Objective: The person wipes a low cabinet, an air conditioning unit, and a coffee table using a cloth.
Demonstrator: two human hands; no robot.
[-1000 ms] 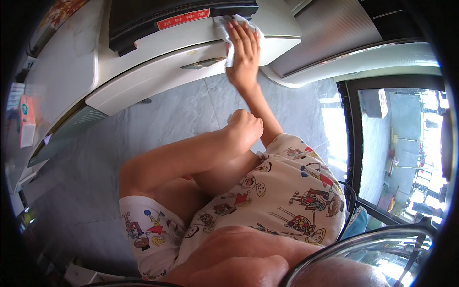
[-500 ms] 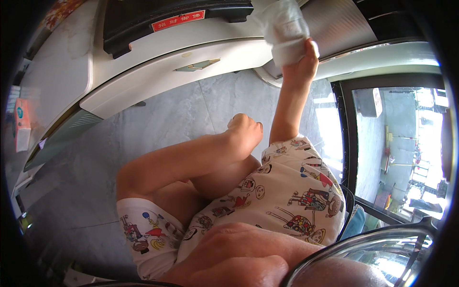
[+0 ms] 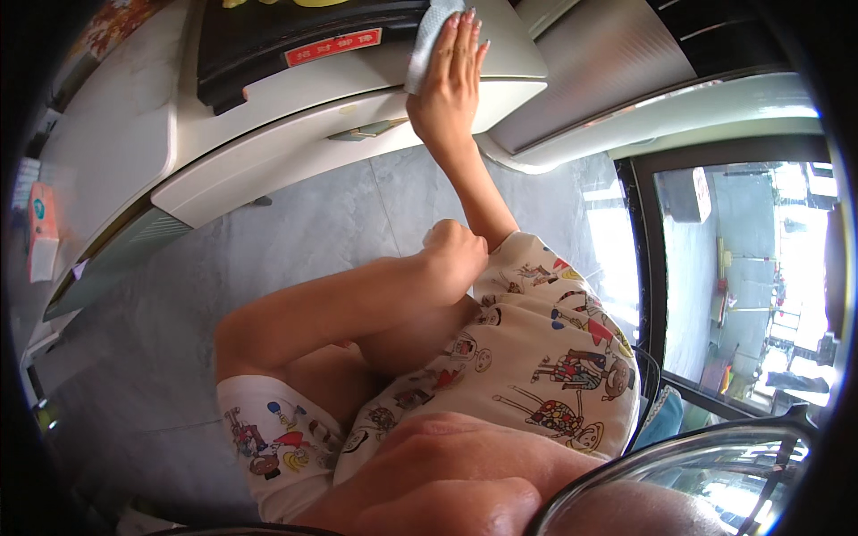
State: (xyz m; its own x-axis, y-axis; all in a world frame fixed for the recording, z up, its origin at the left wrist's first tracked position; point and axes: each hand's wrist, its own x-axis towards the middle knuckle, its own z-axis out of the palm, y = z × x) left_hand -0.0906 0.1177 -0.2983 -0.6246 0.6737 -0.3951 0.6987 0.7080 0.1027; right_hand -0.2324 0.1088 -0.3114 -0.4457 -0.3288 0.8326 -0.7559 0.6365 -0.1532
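Observation:
My right hand (image 3: 449,85) is stretched out over the white cabinet (image 3: 268,134), its fingers extended along a white textured wipe (image 3: 427,43). It presses the wipe against the cabinet top, right beside the end of a black stand (image 3: 259,45) that has a red label on its front. The wipe lies partly under the palm and fingers. Bent across my front, my left hand (image 3: 456,248) is curled closed near my right elbow, and nothing shows in it.
The cabinet's drawer front has a metal handle (image 3: 366,130). An orange and white tissue pack (image 3: 42,232) lies at the far left. Right of the cabinet stands a silvery panelled appliance (image 3: 608,67). A dark-framed glass door (image 3: 657,268) is on the right, above grey floor tiles (image 3: 331,192).
My right hand has moved left and down onto the cabinet top, bringing the raised, loosely hanging wipe against the surface beside the black stand. My left hand has hardly moved.

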